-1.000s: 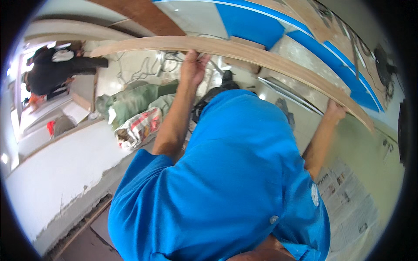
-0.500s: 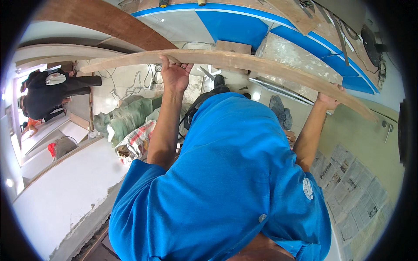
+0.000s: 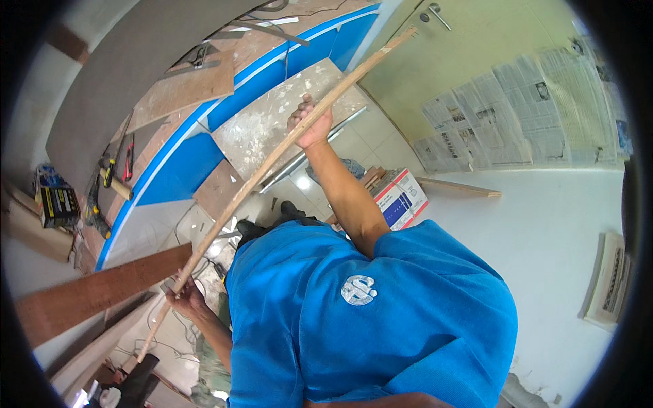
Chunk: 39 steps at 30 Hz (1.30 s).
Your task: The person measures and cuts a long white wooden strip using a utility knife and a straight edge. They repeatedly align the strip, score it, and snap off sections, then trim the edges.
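Note:
A long, narrow wooden board [image 3: 255,182] is held in both my hands, slanting from the lower left up to the door at the upper right. Its thin edge faces up. My left hand [image 3: 187,297] wraps round the lower part. Farther up, my right hand [image 3: 311,124] grips the board from beneath, with fingertips showing beyond its far side. The board's upper end is chipped and comes in front of the greenish door [image 3: 490,41].
A blue-edged counter [image 3: 153,170] curves across the upper left, bearing tools. A paint-spattered panel [image 3: 252,129] leans below it. A reddish-brown plank [image 3: 102,282] juts in at left. Newspaper sheets [image 3: 510,112] cover the door's lower part. A printed carton [image 3: 401,197] stands right of my arm.
My view has turned to the right. The board, earlier level across the top with its broad face showing, now slants and shows its edge. Both hands still hold it.

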Available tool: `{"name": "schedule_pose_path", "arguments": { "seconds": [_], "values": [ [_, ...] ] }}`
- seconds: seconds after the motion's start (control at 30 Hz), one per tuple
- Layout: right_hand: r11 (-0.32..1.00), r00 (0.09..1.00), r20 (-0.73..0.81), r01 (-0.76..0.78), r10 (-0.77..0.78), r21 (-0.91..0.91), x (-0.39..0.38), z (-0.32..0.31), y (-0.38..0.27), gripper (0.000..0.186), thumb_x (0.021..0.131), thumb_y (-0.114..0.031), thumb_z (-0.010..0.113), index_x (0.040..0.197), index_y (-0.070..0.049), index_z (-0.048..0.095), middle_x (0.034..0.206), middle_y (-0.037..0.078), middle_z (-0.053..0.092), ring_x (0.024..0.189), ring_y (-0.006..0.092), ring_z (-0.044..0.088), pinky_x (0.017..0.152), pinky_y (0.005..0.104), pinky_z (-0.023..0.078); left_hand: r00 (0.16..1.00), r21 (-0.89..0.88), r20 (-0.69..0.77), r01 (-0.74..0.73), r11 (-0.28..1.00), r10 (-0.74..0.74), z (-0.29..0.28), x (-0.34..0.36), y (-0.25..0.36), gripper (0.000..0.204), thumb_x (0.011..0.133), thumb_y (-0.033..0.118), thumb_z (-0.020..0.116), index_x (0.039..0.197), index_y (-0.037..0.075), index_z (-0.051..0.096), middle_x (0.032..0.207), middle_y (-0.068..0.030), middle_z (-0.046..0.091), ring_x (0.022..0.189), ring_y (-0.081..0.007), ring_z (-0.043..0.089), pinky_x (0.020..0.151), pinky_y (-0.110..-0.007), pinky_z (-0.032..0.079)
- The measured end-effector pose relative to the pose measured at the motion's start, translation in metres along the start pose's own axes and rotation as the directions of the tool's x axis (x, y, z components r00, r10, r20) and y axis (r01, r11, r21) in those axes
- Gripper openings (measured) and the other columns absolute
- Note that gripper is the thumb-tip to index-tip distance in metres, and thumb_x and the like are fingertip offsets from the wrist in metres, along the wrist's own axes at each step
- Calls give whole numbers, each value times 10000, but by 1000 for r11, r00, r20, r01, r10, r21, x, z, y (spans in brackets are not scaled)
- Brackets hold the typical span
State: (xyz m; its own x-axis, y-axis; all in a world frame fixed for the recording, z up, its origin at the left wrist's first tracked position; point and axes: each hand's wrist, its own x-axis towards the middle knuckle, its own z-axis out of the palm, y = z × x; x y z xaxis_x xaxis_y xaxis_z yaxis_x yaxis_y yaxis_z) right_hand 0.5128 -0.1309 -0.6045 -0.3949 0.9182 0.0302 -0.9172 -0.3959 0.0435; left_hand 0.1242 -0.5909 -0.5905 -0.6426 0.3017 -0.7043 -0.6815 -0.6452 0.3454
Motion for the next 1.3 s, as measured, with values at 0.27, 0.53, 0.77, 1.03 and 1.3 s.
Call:
{"name": "schedule_pose_path", "arguments": {
  "seconds": [0.27, 0.53, 0.77, 1.03, 1.3],
  "values": [
    [932, 862, -388, 226, -327, -284, -1, 29, -36, 788, 973, -681, 363, 1477, -76, 396, 1506, 152, 461, 1268, 333, 474, 1069, 516, 371, 975, 108, -79, -199, 974, 208, -12, 30, 18, 828, 840, 221, 459, 1488, -165, 117, 1464, -321, 339, 1254, -536, 515, 1062, -712, 417],
    [880, 900, -272, 204, -341, -429, -40, 43, -17, 359, 900, -338, 675, 1132, -111, 523, 830, 63, 528, 752, 216, 545, 711, 433, 501, 986, 278, 96, -157, 948, 135, -90, 90, 54, 581, 894, 229, 485, 1350, -124, 423, 1331, -285, 556, 1247, -414, 576, 1102, -564, 436],
    [953, 989, 50, 147, -139, -265, -60, 76, 0, 522, 725, -81, 629, 1236, -106, 527, 860, 64, 534, 852, 219, 540, 836, 430, 501, 990, 619, -54, -72, 782, 133, -141, 152, 52, 410, 833, 207, 574, 1162, -37, 560, 1072, -145, 630, 941, -304, 623, 777, -427, 519],
    [830, 974, -121, 96, -193, -549, -80, 99, 40, 472, 773, -20, 627, 1219, -101, 496, 911, 47, 587, 886, 212, 596, 866, 432, 535, 860, 763, 429, -508, -399, -276, -140, 153, 37, 157, 812, 85, 603, 887, -52, 617, 641, -46, 548, 572, -137, 486, 510, -342, 394],
    [364, 971, -137, -58, -195, -930, -99, 129, 93, 586, 847, -184, 786, 1272, -90, 393, 1030, 40, 525, 943, 161, 585, 835, 360, 508, 857, 671, 401, -516, -533, -325, -134, 168, 22, 199, 841, 159, 580, 902, -30, 580, 781, -97, 543, 716, -216, 512, 661, -405, 448]
  ]
}}
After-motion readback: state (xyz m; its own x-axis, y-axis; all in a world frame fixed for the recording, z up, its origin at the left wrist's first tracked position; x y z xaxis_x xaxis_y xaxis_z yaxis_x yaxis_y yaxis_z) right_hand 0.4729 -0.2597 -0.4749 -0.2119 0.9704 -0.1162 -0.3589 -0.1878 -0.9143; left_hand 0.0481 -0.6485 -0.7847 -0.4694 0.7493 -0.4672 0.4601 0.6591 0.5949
